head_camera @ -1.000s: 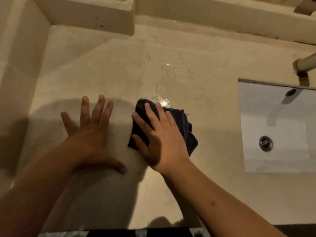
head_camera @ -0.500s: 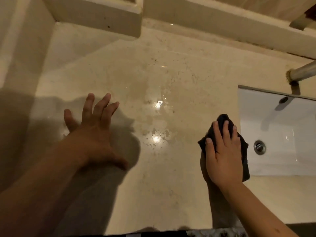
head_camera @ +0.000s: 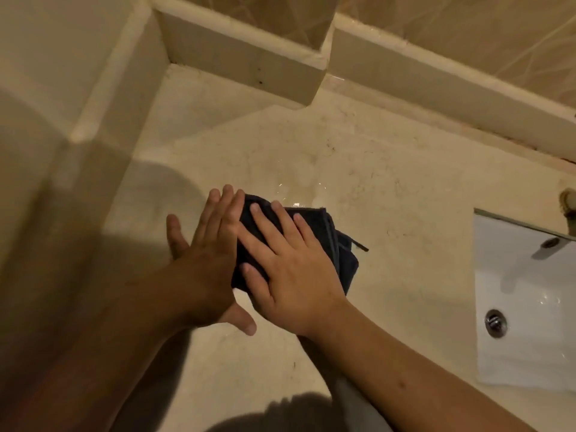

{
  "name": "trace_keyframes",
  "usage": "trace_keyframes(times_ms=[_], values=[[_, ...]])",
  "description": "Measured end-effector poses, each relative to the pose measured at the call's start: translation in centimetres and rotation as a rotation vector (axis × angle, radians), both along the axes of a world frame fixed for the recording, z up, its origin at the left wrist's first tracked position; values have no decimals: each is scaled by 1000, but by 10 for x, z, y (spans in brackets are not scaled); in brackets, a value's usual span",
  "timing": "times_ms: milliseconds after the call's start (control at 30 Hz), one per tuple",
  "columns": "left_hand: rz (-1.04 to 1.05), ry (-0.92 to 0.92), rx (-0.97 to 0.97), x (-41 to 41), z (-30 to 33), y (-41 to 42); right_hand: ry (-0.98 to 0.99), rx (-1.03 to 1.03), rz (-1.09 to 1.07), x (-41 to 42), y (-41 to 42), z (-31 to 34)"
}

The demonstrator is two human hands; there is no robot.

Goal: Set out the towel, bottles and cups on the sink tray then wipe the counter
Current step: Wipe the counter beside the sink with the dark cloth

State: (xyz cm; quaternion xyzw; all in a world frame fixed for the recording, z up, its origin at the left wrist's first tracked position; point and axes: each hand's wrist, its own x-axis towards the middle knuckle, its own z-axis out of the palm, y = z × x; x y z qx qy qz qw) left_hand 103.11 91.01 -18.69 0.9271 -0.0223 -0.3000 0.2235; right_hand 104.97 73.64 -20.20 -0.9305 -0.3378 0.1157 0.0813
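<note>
A dark folded cloth [head_camera: 338, 244] lies on the beige stone counter [head_camera: 389, 198]. My right hand [head_camera: 290, 269] presses flat on top of it, fingers spread, covering most of it. My left hand [head_camera: 205, 260] rests flat on the counter right beside it on the left, fingers together, its edge touching the cloth and my right hand. Wet streaks shine on the counter just beyond the cloth. No towel, bottles, cups or tray show in this view.
A white sink basin [head_camera: 523, 307] with a metal drain [head_camera: 495, 322] is set into the counter at the right. The tap's base [head_camera: 568, 201] pokes in above it. A raised tiled ledge [head_camera: 249, 67] runs along the back, and a wall closes the left side.
My right hand has slid the cloth from beside the sink back to the left, up against my left hand. The view has tilted up toward the back ledge.
</note>
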Motion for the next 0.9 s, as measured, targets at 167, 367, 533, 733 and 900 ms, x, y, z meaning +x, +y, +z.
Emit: trace_keyframes(times_ms=[167, 367, 533, 733, 900], values=[[-47, 49, 132, 4, 1, -4, -13, 5, -12, 43, 7, -2], [80, 34, 78, 4, 11, -11, 22, 9, -289, 68, -63, -2], [76, 97, 133, 7, 17, -16, -25, -50, -552, 38, -168, 2], [31, 137, 181, 9, 15, -20, -44, -54, -754, -10, -187, -1], [0, 158, 192, 11, 10, -19, -30, -66, -749, -16, -166, 0]])
